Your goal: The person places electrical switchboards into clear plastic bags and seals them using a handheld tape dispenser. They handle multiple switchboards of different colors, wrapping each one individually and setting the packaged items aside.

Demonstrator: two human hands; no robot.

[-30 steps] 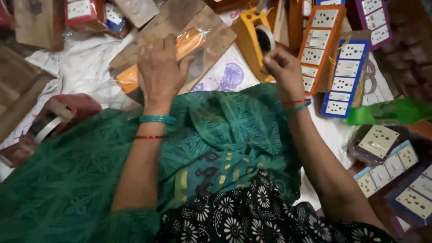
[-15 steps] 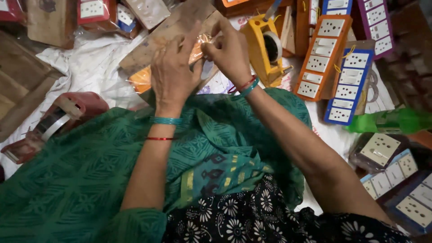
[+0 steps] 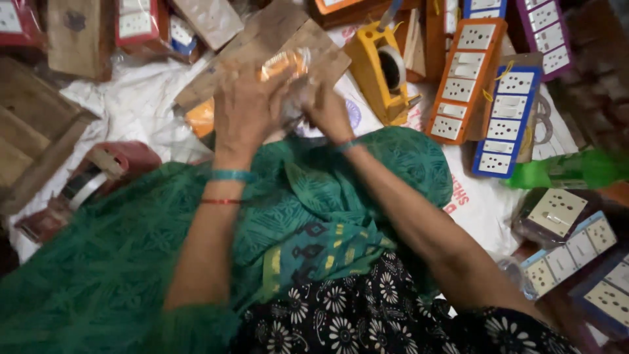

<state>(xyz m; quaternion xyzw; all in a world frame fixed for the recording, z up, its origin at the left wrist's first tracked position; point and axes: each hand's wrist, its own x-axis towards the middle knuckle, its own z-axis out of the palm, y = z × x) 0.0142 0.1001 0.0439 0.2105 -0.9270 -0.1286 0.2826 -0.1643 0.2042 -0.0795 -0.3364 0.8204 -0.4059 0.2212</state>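
I look down over a lap draped in green cloth (image 3: 131,262). My left hand (image 3: 246,111) lies curled over a clear packet (image 3: 285,65) with something orange inside; the packet rests on a brown board (image 3: 314,46) just past my knees, and the hand covers most of it, so I cannot make out its full shape. My right hand (image 3: 327,111) sits just beside the left, fingers closed at the packet's near edge. Motion blur smears both hands and I cannot tell exactly how the fingers grip.

An orange piece (image 3: 196,118) peeks out under the board's left end, mostly hidden. Right of the hands stands a yellow tape dispenser (image 3: 380,69), partly cut off by the things behind it. Further right lie an orange switchboard (image 3: 465,78) and a blue one (image 3: 508,121), side by side and touching. A purple one (image 3: 547,33) runs out of the top edge. A green bottle (image 3: 570,170) lies blurred at the right. More boards (image 3: 576,249) crowd the lower right corner, cut off by the frame. At the left, a red dispenser (image 3: 98,174) is half buried under the cloth, beside a wooden crate (image 3: 33,151).
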